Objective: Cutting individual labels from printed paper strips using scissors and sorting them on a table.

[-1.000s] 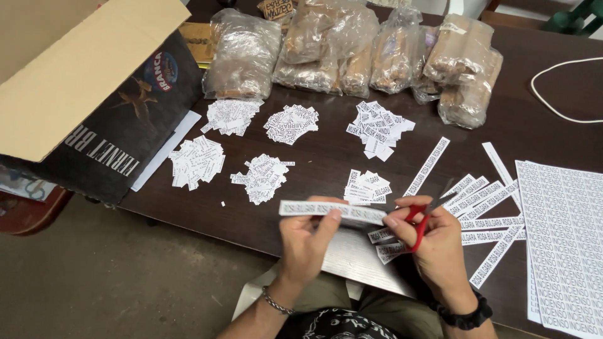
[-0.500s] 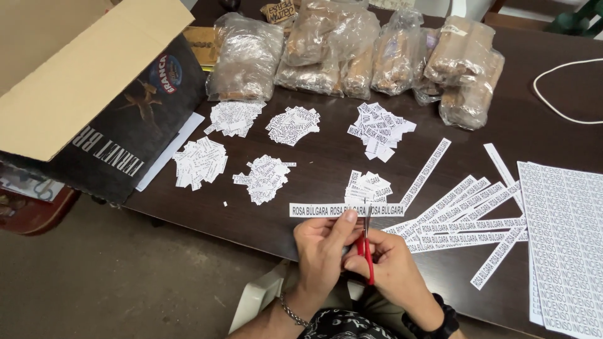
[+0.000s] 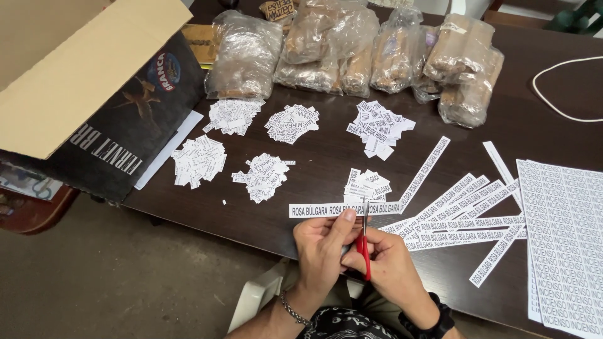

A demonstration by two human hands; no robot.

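Standing at the far left, an open cardboard box with a dark printed side rests on the corner of the dark wooden desk. Just right of it lie small heaps of cut paper labels, with more heaps spread toward the middle, and behind them a row of clear plastic bags filled with brownish bundles runs along the back of the desk.

Near the front edge, the left hand, a chain bracelet on its wrist, pinches a long white paper strip printed with repeated words; the thumb and fingers grasp its lower edge, and the strip juts out level to the left over the desk. Touching that hand, the right hand, a dark watch on its wrist, is clenched around the red handles of a pair of scissors. The blades point upward and meet the strip just right of the left thumb.

Farther right, a fan of uncut paper strips lies flat on the desk, some overlapping. At the far right a full printed sheet lies beside them, and a white cord curls near the back corner.
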